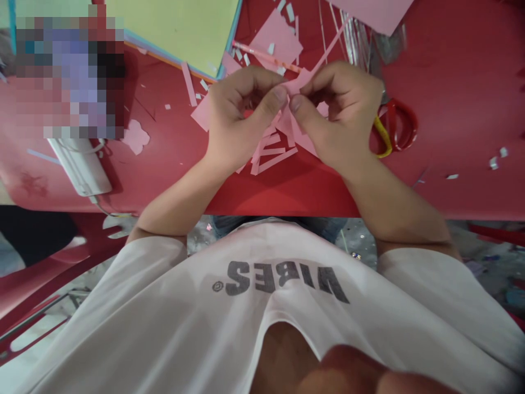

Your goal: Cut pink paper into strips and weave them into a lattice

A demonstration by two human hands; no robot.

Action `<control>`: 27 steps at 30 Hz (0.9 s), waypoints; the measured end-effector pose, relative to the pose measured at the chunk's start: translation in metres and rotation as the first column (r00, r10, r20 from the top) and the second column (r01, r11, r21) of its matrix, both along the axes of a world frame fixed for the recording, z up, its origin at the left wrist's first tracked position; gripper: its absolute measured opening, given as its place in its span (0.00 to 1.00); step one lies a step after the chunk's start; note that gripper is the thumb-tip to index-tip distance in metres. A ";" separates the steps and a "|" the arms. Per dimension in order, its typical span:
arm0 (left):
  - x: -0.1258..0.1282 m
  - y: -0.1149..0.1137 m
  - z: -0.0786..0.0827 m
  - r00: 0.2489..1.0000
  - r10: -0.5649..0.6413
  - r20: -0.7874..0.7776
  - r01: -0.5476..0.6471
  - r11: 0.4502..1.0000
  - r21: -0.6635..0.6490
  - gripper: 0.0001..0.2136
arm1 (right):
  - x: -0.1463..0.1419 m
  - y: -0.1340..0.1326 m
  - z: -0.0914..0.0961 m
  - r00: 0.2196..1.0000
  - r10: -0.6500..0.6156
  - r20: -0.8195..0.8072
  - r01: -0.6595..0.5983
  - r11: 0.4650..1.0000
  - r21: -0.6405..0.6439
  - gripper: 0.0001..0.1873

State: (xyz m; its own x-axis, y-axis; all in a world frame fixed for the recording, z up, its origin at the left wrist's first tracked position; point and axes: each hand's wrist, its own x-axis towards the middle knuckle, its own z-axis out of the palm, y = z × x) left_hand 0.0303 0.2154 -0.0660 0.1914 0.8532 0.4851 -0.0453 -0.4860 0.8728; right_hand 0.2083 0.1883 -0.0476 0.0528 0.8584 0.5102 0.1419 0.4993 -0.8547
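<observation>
The left hand (241,115) and the right hand (340,112) are both closed in a small pinch grip, and a narrow strip of pink paper (301,82) is held between them. The two thumbs are very near each other, and the fingers curl around the paper from both sides, so the middle of the strip is partly hidden. One thin end seems to go up and to the right, past the right hand.

Directly under the hands lies a loose group of cut pink paper strips (273,153) on the red table (463,71). Just beside the right hand are scissors with red and yellow handles (396,128), and the hand hides their blades. Above the hands there are more pieces of pink paper (276,38) and small white scraps (494,162). At the top left lies a green sheet of paper (176,27). More to the left, a pink paper flower shape (135,137) lies near a white plastic object (80,167). The person wears a white T-shirt (262,295) with the word VIBES, which is upside down in this view.
</observation>
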 end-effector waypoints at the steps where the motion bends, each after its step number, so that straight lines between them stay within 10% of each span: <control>1: -0.001 0.000 0.000 1.000 -0.005 0.003 0.005 1.000 -0.005 0.09 | 0.000 -0.001 0.000 1.000 -0.005 0.004 0.005 1.000 -0.009 0.09; 27: -0.005 -0.008 0.007 1.000 -0.027 -0.004 0.027 0.999 0.023 0.06 | 0.001 -0.002 -0.001 0.980 -0.199 -0.008 0.200 0.979 0.038 0.09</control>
